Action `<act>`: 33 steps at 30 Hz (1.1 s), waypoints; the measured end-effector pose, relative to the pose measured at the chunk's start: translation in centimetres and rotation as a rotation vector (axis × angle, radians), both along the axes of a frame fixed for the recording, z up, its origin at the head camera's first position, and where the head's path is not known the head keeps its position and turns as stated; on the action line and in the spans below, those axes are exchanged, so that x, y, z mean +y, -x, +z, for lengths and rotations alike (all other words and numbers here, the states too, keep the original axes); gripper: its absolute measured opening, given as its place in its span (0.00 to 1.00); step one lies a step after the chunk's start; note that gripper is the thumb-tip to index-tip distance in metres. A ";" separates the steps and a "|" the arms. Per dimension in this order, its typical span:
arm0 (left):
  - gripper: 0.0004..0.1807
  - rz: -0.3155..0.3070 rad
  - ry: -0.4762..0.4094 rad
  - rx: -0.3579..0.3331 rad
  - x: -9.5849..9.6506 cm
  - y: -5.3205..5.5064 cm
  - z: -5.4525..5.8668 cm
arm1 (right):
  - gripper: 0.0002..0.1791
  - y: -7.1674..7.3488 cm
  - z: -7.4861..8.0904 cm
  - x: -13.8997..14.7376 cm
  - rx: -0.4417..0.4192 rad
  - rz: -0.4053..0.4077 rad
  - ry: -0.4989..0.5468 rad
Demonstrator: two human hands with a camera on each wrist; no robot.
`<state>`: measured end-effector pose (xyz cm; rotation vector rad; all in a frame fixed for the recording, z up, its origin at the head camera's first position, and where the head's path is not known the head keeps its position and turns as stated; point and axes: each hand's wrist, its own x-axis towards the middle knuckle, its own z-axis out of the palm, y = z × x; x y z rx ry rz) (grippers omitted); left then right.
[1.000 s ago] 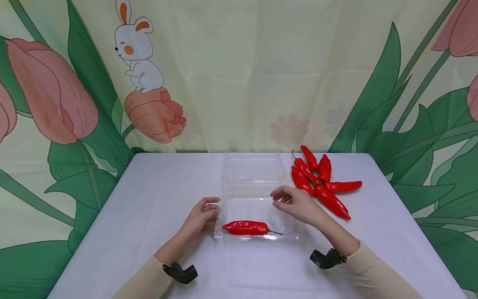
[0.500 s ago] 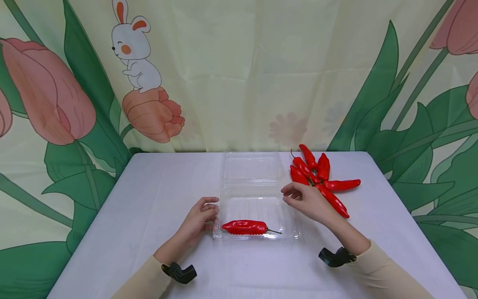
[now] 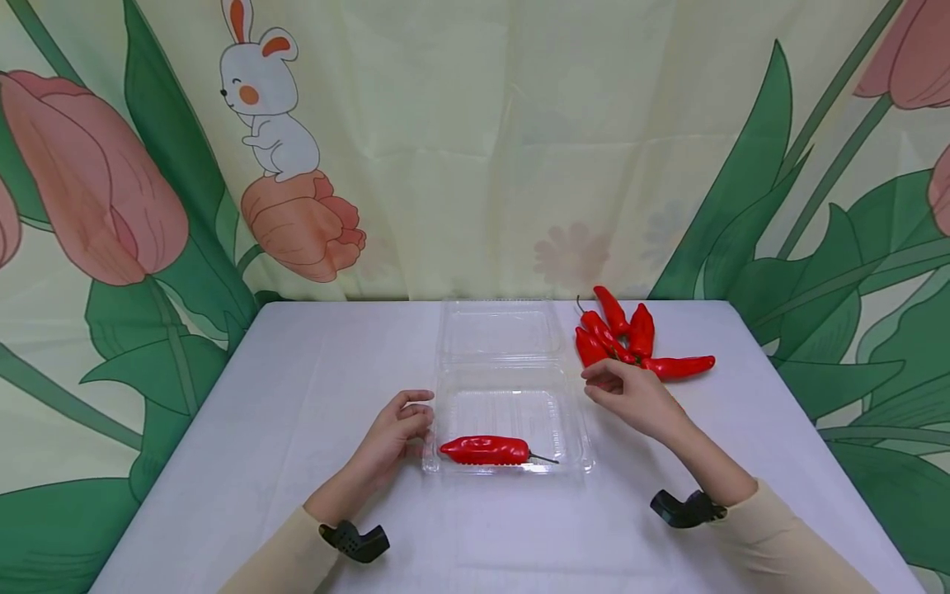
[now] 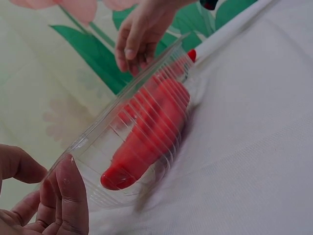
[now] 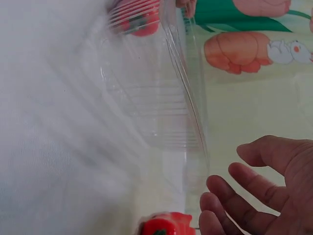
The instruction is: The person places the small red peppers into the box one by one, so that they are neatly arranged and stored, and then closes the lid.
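A clear plastic clamshell box (image 3: 512,404) lies open on the table, its lid (image 3: 499,332) folded back toward the wall. Inside, along the near edge, rests one long red chili pepper (image 3: 486,450), stem to the right. My left hand (image 3: 389,433) is at the box's left side; in the left wrist view its thumb and fingers (image 4: 72,196) pinch the rim. Just right of the box, my right hand (image 3: 638,400) holds nothing, its fingers (image 5: 249,188) apart and slightly bent. It is near a pile of red chili peppers (image 3: 641,330) and partly hides some.
A white-covered table (image 3: 334,355) carries everything. Behind it hangs a curtain (image 3: 445,165) printed with tulips and a rabbit. Black wrist cameras sit on the left wrist (image 3: 355,542) and the right wrist (image 3: 686,508).
My right hand has moved from above the box to the right, toward the pepper pile. My left hand stays at the box's left edge, and the pepper inside lies as before.
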<state>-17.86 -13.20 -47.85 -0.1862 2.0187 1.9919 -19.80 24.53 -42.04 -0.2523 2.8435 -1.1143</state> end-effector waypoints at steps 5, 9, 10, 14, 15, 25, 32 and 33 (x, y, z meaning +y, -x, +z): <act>0.23 0.000 0.005 0.008 0.0 -0.1 -0.1 | 0.21 0.0 -0.1 0.9 -0.003 -0.028 -0.014; 0.23 0.002 0.001 0.006 0.0 0.0 -0.2 | 0.22 0.0 -0.3 1.7 -0.013 -0.052 -0.018; 0.23 0.004 0.002 0.005 0.0 0.0 -0.2 | 0.22 0.1 -0.4 1.8 -0.017 -0.060 -0.018; 0.23 0.016 0.006 -0.002 0.1 0.1 -0.2 | 0.22 0.3 -0.7 2.5 -0.022 -0.084 -0.023; 0.23 0.016 0.007 -0.002 0.1 0.1 -0.2 | 0.22 0.3 -0.7 2.7 -0.023 -0.090 -0.024; 0.22 -0.003 0.002 -0.001 0.0 -0.1 0.0 | 0.22 1.2 -1.8 4.3 -0.016 -0.145 -0.048; 0.22 0.004 0.002 -0.003 0.0 0.0 -0.1 | 0.23 2.2 -2.4 5.1 -0.013 -0.177 -0.053; 0.22 0.006 0.002 -0.004 0.1 0.0 -0.1 | 0.23 2.3 -2.4 5.2 -0.013 -0.180 -0.052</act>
